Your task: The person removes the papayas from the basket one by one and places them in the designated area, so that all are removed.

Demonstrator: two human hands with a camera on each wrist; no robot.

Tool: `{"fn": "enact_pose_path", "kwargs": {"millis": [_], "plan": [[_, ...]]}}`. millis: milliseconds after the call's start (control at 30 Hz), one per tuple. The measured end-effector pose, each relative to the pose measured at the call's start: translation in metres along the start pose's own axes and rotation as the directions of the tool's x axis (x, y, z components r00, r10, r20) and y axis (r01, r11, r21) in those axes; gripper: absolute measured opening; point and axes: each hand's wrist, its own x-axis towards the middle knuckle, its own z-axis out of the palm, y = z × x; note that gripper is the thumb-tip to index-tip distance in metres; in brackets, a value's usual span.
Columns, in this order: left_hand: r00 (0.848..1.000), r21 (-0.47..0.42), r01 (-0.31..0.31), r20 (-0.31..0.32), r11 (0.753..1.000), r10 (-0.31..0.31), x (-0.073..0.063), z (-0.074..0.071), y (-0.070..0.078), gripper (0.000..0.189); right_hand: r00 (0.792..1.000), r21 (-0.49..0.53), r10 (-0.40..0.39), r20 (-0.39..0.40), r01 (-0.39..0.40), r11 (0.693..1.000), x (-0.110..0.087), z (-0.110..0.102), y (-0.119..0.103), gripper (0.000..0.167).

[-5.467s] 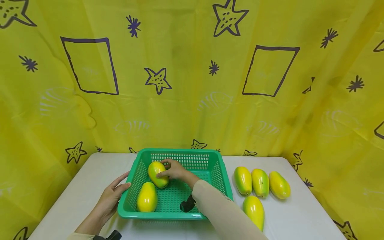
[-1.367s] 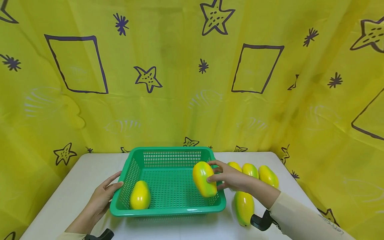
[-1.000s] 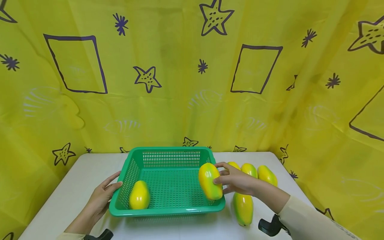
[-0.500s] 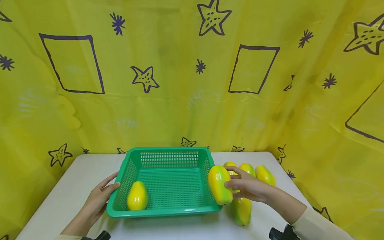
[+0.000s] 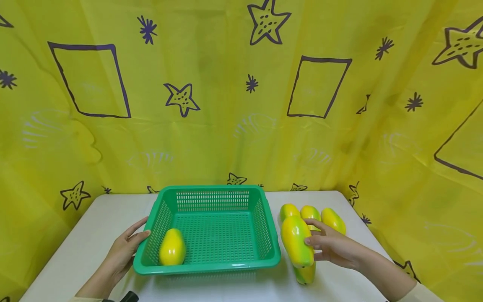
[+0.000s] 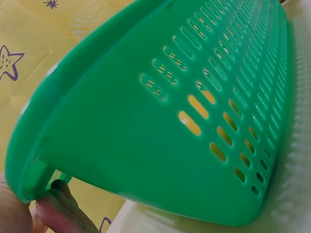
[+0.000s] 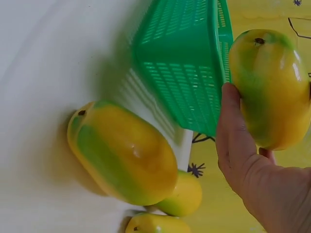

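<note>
My right hand [image 5: 333, 245] holds a yellow-green papaya [image 5: 293, 240] between thumb and fingers, just right of the green plastic basket [image 5: 206, 266]. In the right wrist view, that papaya is up in the air above the white table, its dark stem spot showing. My left hand [image 5: 122, 248] grips the basket's left rim, with fingertips [image 6: 63, 208] hooked under it in the left wrist view. One papaya [image 5: 172, 247] lies inside the basket at the front left. Below the held one, another papaya [image 7: 124, 153] lies on the table, mostly covered by it in the head view.
Behind the held fruit, three more papayas [image 5: 333, 221] lie in a row on the white table [image 5: 83, 243]. A yellow curtain [image 5: 222, 138] with star drawings hangs along the back and sides.
The papaya in my right hand was inside the basket earlier; it has been lifted over the right rim and carried right, above the table. My left hand keeps its hold on the rim.
</note>
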Motion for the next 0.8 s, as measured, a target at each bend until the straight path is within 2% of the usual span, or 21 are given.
{"fn": "enact_pose_path", "kwargs": {"millis": [400,800], "plan": [[1.000,0.014,0.004,-0.002,1.000,-0.004,0.002,-0.002,-0.001,0.077,0.999,0.022,-0.006,-0.035,0.007,1.000,-0.014,-0.016,0.014,0.082],[1.000,-0.006,0.007,0.011,1.000,-0.007,0.001,-0.002,0.000,0.077,0.996,0.040,0.031,-0.084,-0.028,0.999,-0.031,-0.038,0.034,0.087]]}}
